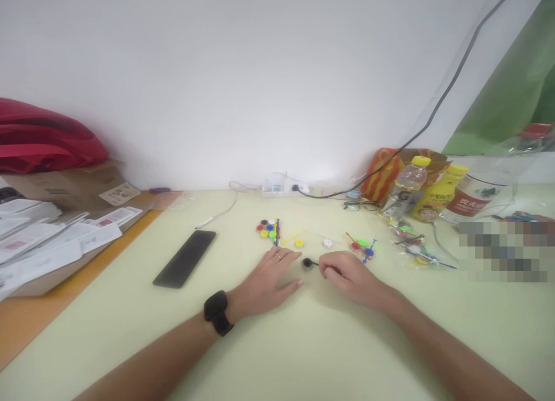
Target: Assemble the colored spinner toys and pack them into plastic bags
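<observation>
My left hand [271,279] lies over the table with its fingers stretched out and the thumb apart, holding nothing. Just right of its fingertips is a small round black plastic piece [307,263]. My right hand [349,275] is closed around a thin black stick [316,265], whose visible end meets the black piece; the rest is hidden in the fingers. Beyond my hands lie a yellow round piece [299,243], a white one [327,243] and a thin yellow stick [293,237].
Several coloured discs [264,234] sit behind my left hand, and red, green and blue pieces [362,246] behind my right. A black phone [185,259] lies left. Bottles [406,181] and bagged parts [416,247] stand right. Papers [56,239] cover the left side; a power strip [286,187] lines the wall.
</observation>
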### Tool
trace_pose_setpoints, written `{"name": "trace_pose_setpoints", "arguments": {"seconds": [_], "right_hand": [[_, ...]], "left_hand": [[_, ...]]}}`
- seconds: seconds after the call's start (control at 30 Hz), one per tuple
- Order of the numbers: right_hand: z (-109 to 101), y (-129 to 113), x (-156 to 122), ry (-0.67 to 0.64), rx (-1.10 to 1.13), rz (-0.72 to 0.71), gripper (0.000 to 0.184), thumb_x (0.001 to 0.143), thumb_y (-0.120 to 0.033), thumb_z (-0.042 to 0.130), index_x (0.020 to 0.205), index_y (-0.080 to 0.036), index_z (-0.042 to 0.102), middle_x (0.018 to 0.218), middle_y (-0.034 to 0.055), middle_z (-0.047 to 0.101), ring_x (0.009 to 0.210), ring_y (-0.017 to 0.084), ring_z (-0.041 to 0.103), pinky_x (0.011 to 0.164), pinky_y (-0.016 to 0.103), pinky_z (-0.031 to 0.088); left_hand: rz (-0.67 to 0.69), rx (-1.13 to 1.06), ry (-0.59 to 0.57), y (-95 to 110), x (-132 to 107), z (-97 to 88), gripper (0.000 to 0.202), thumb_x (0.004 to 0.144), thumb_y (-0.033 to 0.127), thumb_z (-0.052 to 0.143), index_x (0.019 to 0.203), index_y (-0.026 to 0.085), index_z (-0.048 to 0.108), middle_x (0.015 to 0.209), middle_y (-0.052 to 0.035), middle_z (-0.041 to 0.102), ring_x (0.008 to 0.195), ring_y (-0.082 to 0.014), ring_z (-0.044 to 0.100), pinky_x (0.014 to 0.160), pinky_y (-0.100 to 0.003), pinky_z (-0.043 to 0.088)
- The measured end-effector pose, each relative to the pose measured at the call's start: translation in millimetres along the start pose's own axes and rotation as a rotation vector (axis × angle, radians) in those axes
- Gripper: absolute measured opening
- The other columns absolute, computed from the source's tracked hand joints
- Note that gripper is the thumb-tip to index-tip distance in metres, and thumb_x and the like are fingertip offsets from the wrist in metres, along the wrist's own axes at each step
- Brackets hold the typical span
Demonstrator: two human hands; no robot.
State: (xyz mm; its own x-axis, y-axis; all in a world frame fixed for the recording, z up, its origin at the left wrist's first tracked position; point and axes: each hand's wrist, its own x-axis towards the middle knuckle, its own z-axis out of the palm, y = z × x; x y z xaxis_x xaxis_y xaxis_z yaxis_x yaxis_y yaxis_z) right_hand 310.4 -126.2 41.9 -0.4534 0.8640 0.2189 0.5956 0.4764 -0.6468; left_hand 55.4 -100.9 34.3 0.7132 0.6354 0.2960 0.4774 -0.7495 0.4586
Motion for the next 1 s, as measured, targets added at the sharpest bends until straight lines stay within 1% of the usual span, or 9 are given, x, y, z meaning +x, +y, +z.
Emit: {"name": "trace_pose_setpoints", "arguments": {"seconds": [0.17,0.23,0.3,0.43,0.57,0.67,0.8,0.9,1.0], "right_hand": [[0.4,-7.0,-2.8,-0.089,0.126,-0.014,0.018,0.081,-0.006,0.041,0.071,-0.020,0.045,0.066,-0.0041,0.045,0.064,0.013,0.043,0.063,0.027,0.031],[0.4,-9.5,-4.7,-0.092,0.175,-0.002,0.017,0.083,-0.006,0.040,0.076,-0.020,0.047,0.068,-0.0046,0.044,0.063,0.013,0.041,0.062,0.026,0.029],[0.6,-11.8,-6.7,-0.078,0.223,0.007,0.016,0.085,-0.007,0.040,0.082,-0.021,0.047,0.070,-0.0048,0.043,0.064,0.013,0.039,0.062,0.027,0.029],[3.1,-14.2,-8.2,-0.047,0.303,0.002,0.014,0.088,-0.010,0.039,0.084,-0.021,0.046,0.074,-0.0040,0.043,0.067,0.014,0.038,0.064,0.027,0.030],[7.1,-13.1,-6.5,-0.029,0.369,0.010,0.012,0.087,-0.011,0.040,0.082,-0.020,0.046,0.072,-0.0036,0.042,0.067,0.014,0.038,0.064,0.027,0.030],[8.3,-12.5,-5.5,-0.019,0.407,0.024,0.011,0.086,-0.012,0.042,0.080,-0.020,0.047,0.070,-0.0034,0.043,0.066,0.014,0.038,0.063,0.027,0.029],[8.4,-14.6,-5.0,0.026,0.449,0.018,0.011,0.086,-0.012,0.043,0.080,-0.020,0.048,0.071,-0.0026,0.043,0.066,0.014,0.038,0.063,0.027,0.030],[12.1,-14.6,-3.6,-0.054,0.516,0.051,0.008,0.088,-0.014,0.046,0.086,-0.020,0.049,0.074,-0.0027,0.046,0.068,0.014,0.040,0.063,0.025,0.032],[19.4,-9.8,-1.3,-0.150,0.636,0.139,0.007,0.091,-0.018,0.052,0.095,-0.022,0.048,0.075,-0.0041,0.051,0.068,0.013,0.045,0.064,0.023,0.035]], "left_hand": [[0.055,-0.062,-0.011,-0.8,2.0,1.9,0.033,0.102,0.032,0.060,0.134,0.028,0.060,0.121,-0.0060,0.067,0.117,-0.0240,0.059,0.108,-0.042,0.048],[0.053,-0.083,-0.023,-1.8,2.6,2.8,0.024,0.103,0.031,0.058,0.125,0.027,0.065,0.116,-0.0054,0.069,0.113,-0.0232,0.061,0.104,-0.040,0.049],[0.049,-0.112,-0.035,-2.4,3.1,3.3,0.019,0.104,0.030,0.056,0.120,0.027,0.067,0.113,-0.0045,0.070,0.111,-0.0225,0.062,0.101,-0.038,0.050],[0.029,-0.164,-0.047,-1.9,3.1,2.6,0.016,0.104,0.029,0.057,0.117,0.027,0.067,0.112,-0.0033,0.071,0.109,-0.0223,0.062,0.100,-0.037,0.049],[-0.010,-0.181,-0.045,-0.7,3.1,1.5,0.014,0.102,0.030,0.060,0.113,0.026,0.067,0.109,-0.0032,0.071,0.105,-0.0223,0.063,0.097,-0.037,0.050],[-0.014,-0.185,-0.045,-1.0,3.1,1.6,0.014,0.102,0.031,0.060,0.112,0.027,0.068,0.108,-0.0033,0.071,0.106,-0.0226,0.063,0.097,-0.037,0.050],[-0.015,-0.188,-0.040,-1.8,3.4,1.5,0.016,0.101,0.032,0.061,0.114,0.027,0.070,0.109,-0.0041,0.072,0.107,-0.0228,0.063,0.097,-0.037,0.051],[-0.006,-0.195,-0.049,-1.8,3.9,0.9,0.019,0.102,0.033,0.060,0.116,0.028,0.070,0.107,-0.0044,0.072,0.105,-0.0231,0.064,0.095,-0.038,0.052],[0.005,-0.205,-0.057,-1.8,3.6,1.4,0.019,0.102,0.032,0.060,0.118,0.028,0.070,0.109,-0.0041,0.073,0.105,-0.0230,0.064,0.095,-0.038,0.052]]}}
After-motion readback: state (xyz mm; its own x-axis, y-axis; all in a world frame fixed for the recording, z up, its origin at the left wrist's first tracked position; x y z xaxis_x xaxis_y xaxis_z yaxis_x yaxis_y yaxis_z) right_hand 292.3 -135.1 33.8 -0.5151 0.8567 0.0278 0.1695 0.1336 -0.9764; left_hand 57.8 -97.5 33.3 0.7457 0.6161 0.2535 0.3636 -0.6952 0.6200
